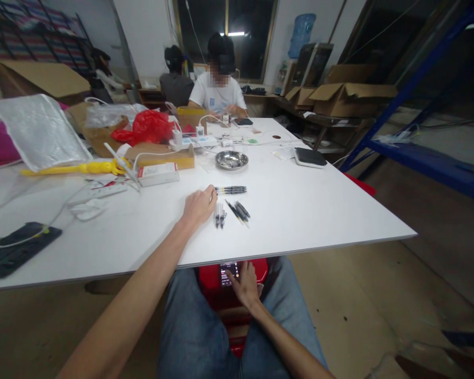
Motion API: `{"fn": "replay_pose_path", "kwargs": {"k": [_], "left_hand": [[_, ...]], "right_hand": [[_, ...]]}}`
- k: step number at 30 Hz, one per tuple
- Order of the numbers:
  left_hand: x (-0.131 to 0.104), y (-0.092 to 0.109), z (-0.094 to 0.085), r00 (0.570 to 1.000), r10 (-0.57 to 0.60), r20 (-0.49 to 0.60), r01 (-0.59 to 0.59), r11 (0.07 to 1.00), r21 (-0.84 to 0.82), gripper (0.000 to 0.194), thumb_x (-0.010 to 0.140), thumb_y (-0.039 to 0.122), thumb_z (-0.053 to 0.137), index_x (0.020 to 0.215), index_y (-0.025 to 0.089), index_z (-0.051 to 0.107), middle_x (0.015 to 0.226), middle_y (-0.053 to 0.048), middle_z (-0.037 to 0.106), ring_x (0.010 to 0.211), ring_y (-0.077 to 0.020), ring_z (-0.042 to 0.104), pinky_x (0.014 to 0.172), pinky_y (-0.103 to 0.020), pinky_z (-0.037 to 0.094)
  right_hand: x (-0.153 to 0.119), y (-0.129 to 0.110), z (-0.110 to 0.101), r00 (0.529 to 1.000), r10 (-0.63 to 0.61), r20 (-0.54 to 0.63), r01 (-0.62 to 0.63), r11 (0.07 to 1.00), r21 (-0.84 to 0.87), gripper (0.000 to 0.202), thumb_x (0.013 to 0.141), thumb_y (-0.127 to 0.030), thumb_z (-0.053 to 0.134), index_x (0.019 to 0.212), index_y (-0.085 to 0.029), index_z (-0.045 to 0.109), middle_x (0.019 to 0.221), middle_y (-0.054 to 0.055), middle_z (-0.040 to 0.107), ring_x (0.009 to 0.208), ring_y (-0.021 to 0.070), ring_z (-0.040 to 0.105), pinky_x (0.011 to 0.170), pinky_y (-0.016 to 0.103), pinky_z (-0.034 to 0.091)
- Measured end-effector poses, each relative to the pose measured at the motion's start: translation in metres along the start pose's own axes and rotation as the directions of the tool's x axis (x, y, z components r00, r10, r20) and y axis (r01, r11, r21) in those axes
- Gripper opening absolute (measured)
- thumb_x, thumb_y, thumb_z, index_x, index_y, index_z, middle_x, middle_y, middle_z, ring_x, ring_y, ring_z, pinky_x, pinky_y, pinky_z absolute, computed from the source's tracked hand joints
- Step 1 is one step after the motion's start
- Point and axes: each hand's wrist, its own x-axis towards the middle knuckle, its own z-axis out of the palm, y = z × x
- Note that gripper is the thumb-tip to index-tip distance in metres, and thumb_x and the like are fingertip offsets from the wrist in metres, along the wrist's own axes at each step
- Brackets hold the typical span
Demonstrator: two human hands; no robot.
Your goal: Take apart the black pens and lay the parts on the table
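Left hand (199, 205) is right at some pens (234, 190), can't tell if it's gripping. Right hand (246, 285) is loosely spread, thumb over a phone (225, 273).

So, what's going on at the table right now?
A seated person has their left hand at the left end of a row of dark pens on the white table; whether it grips them is hard to tell. Nearer the edge lie clear pen parts and slim dark pieces. Below the tabletop, the right hand is at a lit phone over a red stool. A metal bowl sits beyond the pens, and another person sits across the table.
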Motion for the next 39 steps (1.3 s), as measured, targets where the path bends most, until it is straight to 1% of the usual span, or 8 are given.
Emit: {"fn": "replay_pose_path", "kwargs": {"k": [1,4,9,16,23,29,34,39], "left_hand": [[0.000,0.000,0.000,1.000,-0.004,-0.001,0.004,1.000,0.000,0.035,0.105,0.035,0.027,0.114,0.024,0.060,0.092,-0.008,0.075,0.088,-0.0259,0.071,0.073,-0.032,0.043],[0.000,0.000,-0.002,1.000,-0.016,0.003,0.016,1.000,0.000,0.037,0.105,0.035,0.026,0.112,0.024,0.060,0.091,-0.008,0.075,0.087,-0.0254,0.071,0.072,-0.031,0.043],[0.000,0.001,-0.004,0.999,-0.029,0.016,0.029,0.999,-0.022,0.036,0.105,0.036,0.026,0.112,0.024,0.059,0.092,-0.008,0.075,0.088,-0.0243,0.071,0.074,-0.030,0.044],[0.000,0.002,-0.004,0.999,-0.043,0.004,0.043,0.997,-0.063,0.036,0.105,0.039,0.027,0.118,0.023,0.056,0.091,-0.008,0.075,0.087,-0.0249,0.071,0.077,-0.031,0.045],[0.001,0.000,-0.003,0.998,-0.058,0.001,0.058,0.993,-0.099,0.033,0.105,0.037,0.028,0.119,0.024,0.056,0.092,-0.008,0.075,0.087,-0.0255,0.071,0.076,-0.031,0.045],[0.001,0.001,-0.004,0.998,-0.056,-0.007,0.055,0.994,-0.092,0.037,0.106,0.039,0.024,0.117,0.024,0.056,0.088,-0.008,0.074,0.086,-0.0260,0.071,0.073,-0.032,0.044],[0.001,0.001,-0.005,0.998,-0.065,-0.006,0.064,0.992,-0.108,0.037,0.106,0.039,0.025,0.118,0.024,0.056,0.091,-0.008,0.075,0.087,-0.0259,0.071,0.075,-0.032,0.045],[0.002,0.001,-0.004,0.997,-0.080,-0.003,0.079,0.989,-0.125,0.038,0.106,0.039,0.024,0.119,0.024,0.057,0.090,-0.008,0.074,0.087,-0.0251,0.071,0.078,-0.032,0.045]], "right_hand": [[0.010,-0.001,0.006,0.998,0.062,0.022,-0.062,0.998,-0.016,0.079,0.089,-0.059,0.053,0.141,0.001,0.050,0.146,0.033,0.049,0.138,0.0433,0.046,0.108,0.053,0.040],[0.025,-0.011,0.024,0.997,0.068,0.034,-0.067,0.997,-0.029,0.083,0.090,-0.063,0.051,0.142,0.002,0.049,0.152,0.036,0.040,0.144,0.0470,0.037,0.110,0.060,0.035],[0.023,-0.016,0.050,0.998,0.058,-0.011,-0.058,0.995,-0.086,0.071,0.092,-0.050,0.054,0.138,0.004,0.052,0.152,0.039,0.038,0.145,0.0504,0.033,0.109,0.065,0.031],[0.024,-0.019,0.044,0.991,0.034,-0.126,-0.034,0.999,0.005,0.054,0.084,-0.050,0.063,0.121,-0.011,0.063,0.133,0.032,0.058,0.130,0.0471,0.049,0.098,0.063,0.041],[0.023,-0.006,0.050,0.989,0.102,-0.110,-0.100,0.995,0.031,0.069,0.088,-0.051,0.060,0.136,-0.001,0.054,0.148,0.037,0.044,0.142,0.0472,0.039,0.106,0.061,0.039],[0.031,0.017,0.051,0.964,-0.085,-0.252,0.112,0.989,0.097,0.043,0.086,-0.027,0.052,0.125,-0.010,0.060,0.125,0.024,0.064,0.120,0.0372,0.058,0.101,0.052,0.047],[0.045,0.017,0.052,0.958,-0.077,-0.278,0.100,0.993,0.069,0.028,0.090,-0.028,0.046,0.105,-0.015,0.066,0.107,0.018,0.068,0.105,0.0312,0.061,0.093,0.043,0.050],[0.041,0.019,0.057,0.928,-0.140,-0.345,0.177,0.981,0.079,0.030,0.094,-0.025,0.038,0.103,-0.015,0.065,0.106,0.017,0.067,0.104,0.0296,0.059,0.094,0.043,0.048]]}}
